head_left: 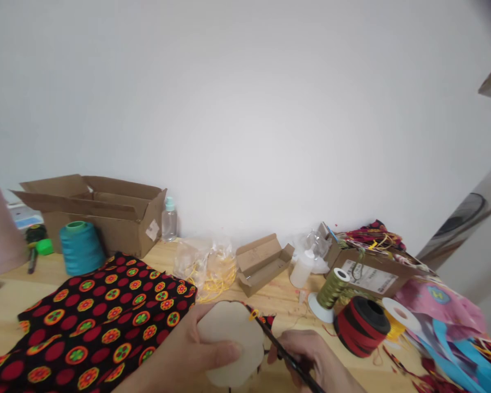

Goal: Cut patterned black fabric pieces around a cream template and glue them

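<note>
Left hand: the left hand (188, 344) is closing on a pale scalloped disc (231, 341) at the near centre of the table, thumb lying across its face, the other fingers hidden behind it.
Right hand: the right hand (315, 357) is pinching shut on a thin dark tool (284, 355); its lower part is running out of the bottom edge.
Tool axis: the tool is lying on a slant, its tip pointing far-left towards the disc's upper right rim, its handle running near-right out of view.
Disc: it is facing the camera, and a strip of patterned trim (262, 316) is showing along its far rim; how the two join is hard to make out.
Fabric: one black cloth with red and orange circles (94, 316) is lying to the left, touching the left wrist.
Spools, counted: four are standing on the table — teal (81, 248) far left, gold (331, 289), red (362, 325) and yellow (396, 319) on the right.
Bottles, counted: two — a clear one (169, 221) by the large open box (102, 210), a white one (303, 268) right of the small box (262, 262).
Boxes, counted: three, the third (372, 273) bearing a label at far right.
Hard to tell: the contents of the clear bag (207, 267), beyond yellow cord, are unclear.
</note>
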The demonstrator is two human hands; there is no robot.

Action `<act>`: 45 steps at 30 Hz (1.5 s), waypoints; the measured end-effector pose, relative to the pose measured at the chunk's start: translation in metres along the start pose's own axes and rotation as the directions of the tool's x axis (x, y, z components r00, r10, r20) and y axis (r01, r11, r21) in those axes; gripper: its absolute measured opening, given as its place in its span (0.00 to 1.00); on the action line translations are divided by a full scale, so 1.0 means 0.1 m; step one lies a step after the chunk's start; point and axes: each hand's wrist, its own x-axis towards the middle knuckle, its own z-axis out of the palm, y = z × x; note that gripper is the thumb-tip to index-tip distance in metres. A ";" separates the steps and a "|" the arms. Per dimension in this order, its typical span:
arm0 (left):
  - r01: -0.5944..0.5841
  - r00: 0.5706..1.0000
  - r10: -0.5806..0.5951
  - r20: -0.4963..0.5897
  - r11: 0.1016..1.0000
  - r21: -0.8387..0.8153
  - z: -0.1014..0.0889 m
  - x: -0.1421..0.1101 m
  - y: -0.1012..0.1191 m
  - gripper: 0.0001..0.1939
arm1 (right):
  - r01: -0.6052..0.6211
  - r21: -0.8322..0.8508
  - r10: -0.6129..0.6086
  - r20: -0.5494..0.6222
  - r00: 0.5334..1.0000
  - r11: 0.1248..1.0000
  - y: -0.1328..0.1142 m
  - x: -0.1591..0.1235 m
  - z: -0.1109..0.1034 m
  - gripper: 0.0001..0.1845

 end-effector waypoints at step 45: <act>0.048 0.997 -0.049 0.053 0.999 0.021 -0.04 0.02 -0.04 0.21 | -0.061 0.136 0.057 0.031 0.998 0.989 -0.15 -0.05 0.05 0.30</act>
